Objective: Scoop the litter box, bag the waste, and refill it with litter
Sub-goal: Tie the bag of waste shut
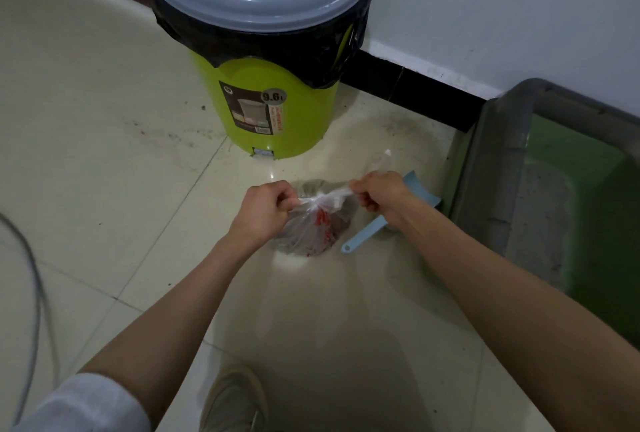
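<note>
Head view: left hand (265, 206) and right hand (375, 190) each pinch a twisted handle of the waste bag (313, 227) on the floor tiles (104, 154), blue scoop (377, 227) beside.

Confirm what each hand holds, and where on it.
Both hold the bag by its top. The left hand pinches one twisted handle, the right hand pinches the other, and they pull apart. The scoop lies unheld on the floor.
</note>
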Demonstrator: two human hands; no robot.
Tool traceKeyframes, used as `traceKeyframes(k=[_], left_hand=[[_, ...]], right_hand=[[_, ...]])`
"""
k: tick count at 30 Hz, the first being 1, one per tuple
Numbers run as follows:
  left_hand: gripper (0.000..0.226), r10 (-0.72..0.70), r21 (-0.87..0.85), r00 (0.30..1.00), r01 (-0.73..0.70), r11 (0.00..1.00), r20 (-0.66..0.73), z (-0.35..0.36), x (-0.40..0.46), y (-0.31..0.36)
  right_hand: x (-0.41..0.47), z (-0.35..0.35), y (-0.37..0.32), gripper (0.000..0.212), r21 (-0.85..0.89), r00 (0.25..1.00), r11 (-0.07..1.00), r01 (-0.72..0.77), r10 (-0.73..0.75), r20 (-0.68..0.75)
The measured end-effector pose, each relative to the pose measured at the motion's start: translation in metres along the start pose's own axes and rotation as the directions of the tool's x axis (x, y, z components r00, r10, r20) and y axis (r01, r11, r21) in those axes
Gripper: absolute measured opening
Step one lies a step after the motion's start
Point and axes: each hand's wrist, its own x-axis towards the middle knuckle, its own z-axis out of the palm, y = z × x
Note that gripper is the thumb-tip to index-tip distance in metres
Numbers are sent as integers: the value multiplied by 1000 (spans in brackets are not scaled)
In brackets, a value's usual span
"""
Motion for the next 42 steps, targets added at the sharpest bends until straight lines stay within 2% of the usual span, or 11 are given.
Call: traceKeyframes(k=[2,5,9,12,15,20,25,28,31,36,42], left_hand=[[8,-22,-31,1000,22,999,1,-3,-1,-3],[8,-55,-96,998,56,994,13,-8,-3,-7],[7,-79,-135,997,80,988,12,-8,-3,-8],[7,-89,-131,996,90,987,10,-10,-2,-12],[9,-121,-199,992,124,972,25,-14,-5,-16],[4,-80,-231,995,66,971,-54,-29,-9,-16],[10,158,-52,952,-177,983,-260,-65,-10,-1],[14,477,253,767,-405,878,-428,-99,-5,19],[23,661,503,576,-436,746,-481,-133,12,48],[38,633,607,692,-349,714,-346,-160,46,69],[33,632,683,705,-289,671,-322,-175,55,85]], right_hand=[[-3,0,0,27,2,998,999,50,-50,42],[-9,7,-5,16,-196,945,929,313,-284,161],[-14,31,-10,50,-572,807,570,590,-408,427],[-12,45,-7,42,-696,757,315,645,-389,526],[-8,50,0,36,-750,759,198,631,-357,544],[-5,32,1,35,-755,774,251,605,-405,486],[-13,19,-16,29,-709,714,224,668,-459,528],[-20,15,-28,26,-692,706,247,678,-483,518],[-32,5,-48,24,-652,709,320,688,-490,507],[-57,-15,-83,27,-614,685,355,705,-564,461],[-90,-47,-125,16,-494,622,419,762,-685,379]])
